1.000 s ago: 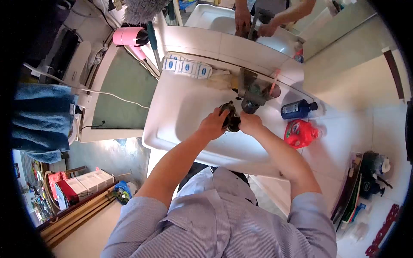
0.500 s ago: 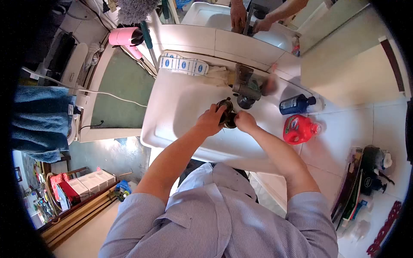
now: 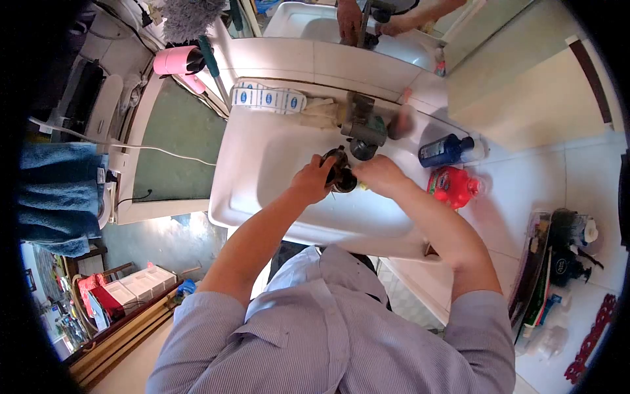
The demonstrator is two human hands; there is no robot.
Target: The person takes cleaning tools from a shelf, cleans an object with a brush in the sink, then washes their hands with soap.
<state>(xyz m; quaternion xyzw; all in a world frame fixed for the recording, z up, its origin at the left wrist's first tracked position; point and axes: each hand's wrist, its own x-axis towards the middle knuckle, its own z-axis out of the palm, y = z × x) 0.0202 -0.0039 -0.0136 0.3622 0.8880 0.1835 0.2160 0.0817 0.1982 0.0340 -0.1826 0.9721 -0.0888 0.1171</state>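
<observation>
In the middle of the white sink (image 3: pixel 226 190), my left hand (image 3: pixel 312 180) is wrapped around a dark, glossy brown-black object (image 3: pixel 344 178) with rounded parts. Its exact kind does not show. My right hand (image 3: pixel 382 176) is closed close against the object's right side. A small yellow bit (image 3: pixel 363 186) shows under its fingers; what they hold is mostly hidden. Just beyond both hands stands the metal faucet (image 3: pixel 366 133).
A blue bottle (image 3: pixel 441 152) and a red bottle (image 3: pixel 451 186) stand right of the sink. Blue-printed white packaging (image 3: pixel 269 98) lies on the back rim. Left are a pink hair dryer (image 3: pixel 176 60) and a blue towel (image 3: pixel 64 190). A mirror is behind.
My right hand has shifted up along the object's right side, and the yellow bit now shows beneath it. My left hand keeps its hold. The whole view has shifted slightly.
</observation>
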